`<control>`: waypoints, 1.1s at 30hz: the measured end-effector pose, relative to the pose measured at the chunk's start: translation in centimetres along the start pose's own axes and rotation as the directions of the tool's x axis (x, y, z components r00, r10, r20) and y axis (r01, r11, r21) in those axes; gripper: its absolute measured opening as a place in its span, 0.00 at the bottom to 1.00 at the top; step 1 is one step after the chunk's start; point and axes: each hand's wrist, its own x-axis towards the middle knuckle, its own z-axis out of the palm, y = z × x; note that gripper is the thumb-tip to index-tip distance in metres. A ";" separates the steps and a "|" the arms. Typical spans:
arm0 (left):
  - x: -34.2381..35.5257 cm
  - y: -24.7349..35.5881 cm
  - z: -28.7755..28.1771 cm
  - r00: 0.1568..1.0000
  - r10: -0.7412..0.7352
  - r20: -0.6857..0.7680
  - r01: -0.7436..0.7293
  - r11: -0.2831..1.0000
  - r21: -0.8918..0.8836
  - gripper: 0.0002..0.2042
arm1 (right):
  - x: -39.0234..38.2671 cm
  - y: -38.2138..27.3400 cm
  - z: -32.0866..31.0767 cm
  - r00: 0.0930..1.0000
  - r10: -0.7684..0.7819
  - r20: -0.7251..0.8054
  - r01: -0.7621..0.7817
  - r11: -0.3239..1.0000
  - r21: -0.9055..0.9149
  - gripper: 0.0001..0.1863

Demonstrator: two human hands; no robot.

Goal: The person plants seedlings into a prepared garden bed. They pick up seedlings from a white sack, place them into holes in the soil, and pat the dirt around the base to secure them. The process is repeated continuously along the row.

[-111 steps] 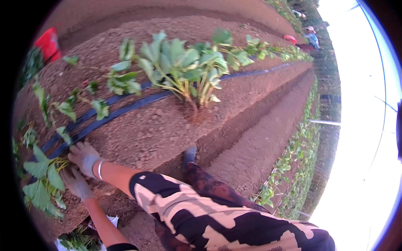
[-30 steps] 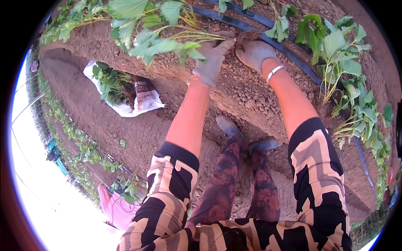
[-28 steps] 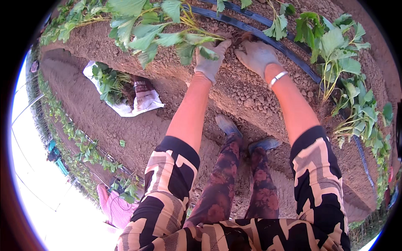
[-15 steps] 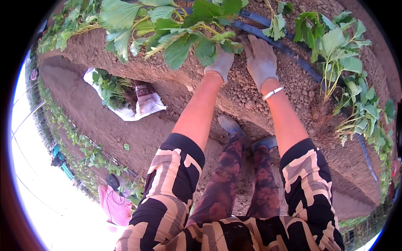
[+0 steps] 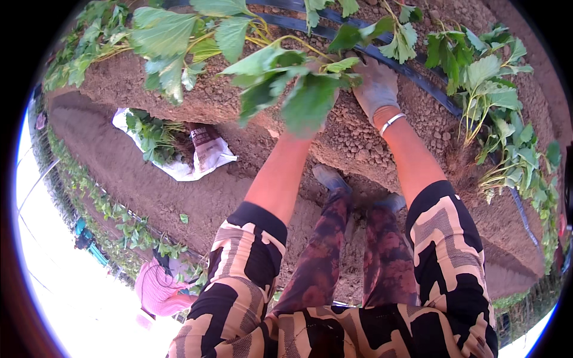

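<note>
Both my hands wear pale grey gloves and are at the top of the soil ridge, around a leafy strawberry plant (image 5: 313, 98). Large green leaves cover most of my left hand (image 5: 334, 98), so its fingers are hidden. My right hand (image 5: 376, 83) lies on the crumbly soil just right of the plant's stems, its fingers stretched out toward the plant's base beside a black drip hose (image 5: 430, 89). The fingertips are partly behind leaves and soil.
Several more strawberry plants (image 5: 486, 80) lie along the ridge to the right, some with bare roots showing. In the furrow at left, a white and brown bag (image 5: 209, 149) holds leafy seedlings. Someone in pink (image 5: 158, 286) is at the lower left. My feet (image 5: 331, 178) stand beside the ridge.
The strawberry plant's leaves have swung down over my left hand, which showed clearly before. My right hand has shifted slightly to the right and down. The person in pink has moved a little.
</note>
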 end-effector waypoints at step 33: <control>-23.3 -25.8 -17.5 0.463 -0.876 -0.137 0.709 0.272 0.651 0.33 | -9.5 5.3 -1.8 0.950 -0.298 -0.092 0.289 0.952 -0.107 0.21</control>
